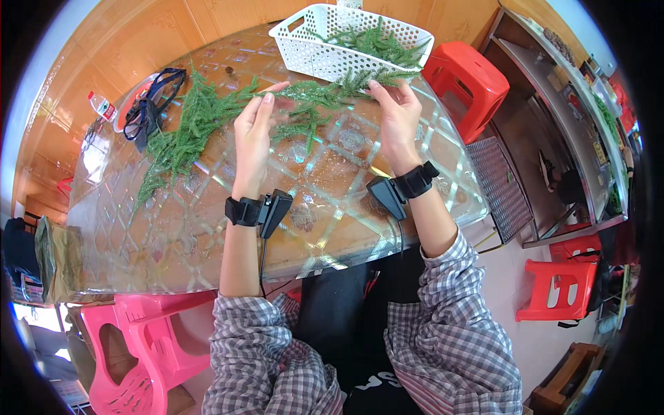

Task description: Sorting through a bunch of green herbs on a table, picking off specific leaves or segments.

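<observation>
Between my two hands a green artificial pine sprig [311, 92] stretches sideways above the table. The fingers of my left hand [256, 128] pinch its left end. Thumb and fingers of my right hand [398, 114] close on its right part, just in front of the basket. Below the sprig, a smaller green piece [304, 126] hangs down or lies on the table; I cannot tell which. A pile of similar green sprigs [190, 124] lies left of my left hand. More sprigs [377, 43] fill part of the white perforated basket [311, 59] at the far edge.
The table [311, 221] has a clear patterned cover. At its far left are a dark strapped item [149, 114] and a bottle with a red label [102, 107]. Red stools [474, 83] stand to the right, pink chairs [149, 339] near left, and a metal shelf [553, 90] at right.
</observation>
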Demonstrator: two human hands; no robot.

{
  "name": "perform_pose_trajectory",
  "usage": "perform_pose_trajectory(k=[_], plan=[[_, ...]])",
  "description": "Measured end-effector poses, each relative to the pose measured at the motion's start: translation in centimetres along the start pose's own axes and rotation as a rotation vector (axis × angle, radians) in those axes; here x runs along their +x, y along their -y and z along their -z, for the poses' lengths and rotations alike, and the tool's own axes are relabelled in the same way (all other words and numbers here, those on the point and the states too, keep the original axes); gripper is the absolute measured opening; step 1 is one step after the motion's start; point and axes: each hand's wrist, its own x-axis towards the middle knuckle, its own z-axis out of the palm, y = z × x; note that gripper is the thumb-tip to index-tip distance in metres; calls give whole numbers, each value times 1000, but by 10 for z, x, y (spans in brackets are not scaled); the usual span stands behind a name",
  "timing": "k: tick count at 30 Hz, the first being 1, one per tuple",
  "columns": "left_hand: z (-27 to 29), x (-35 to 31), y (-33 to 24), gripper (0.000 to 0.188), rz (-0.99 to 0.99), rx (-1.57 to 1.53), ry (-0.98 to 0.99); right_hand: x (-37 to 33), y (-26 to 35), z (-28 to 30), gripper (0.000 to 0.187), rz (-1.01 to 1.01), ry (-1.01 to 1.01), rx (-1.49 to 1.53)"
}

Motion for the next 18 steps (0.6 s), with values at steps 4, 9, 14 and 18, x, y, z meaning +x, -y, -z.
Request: perform_pose_trajectory(k=[4, 9, 14, 18], plan=[[1, 1, 3, 32, -23, -165, -45, -1, -3, 1, 18, -64, 7, 18], [7, 3, 8, 31, -12, -474, -57, -3, -3, 1, 20, -168, -11, 142], [12, 4, 15, 30, 81, -729, 35, 1, -7, 4, 20, -205, -35, 221], [13, 4, 19, 28, 112, -851, 24, 1, -4, 5, 20, -260, 7, 382]])
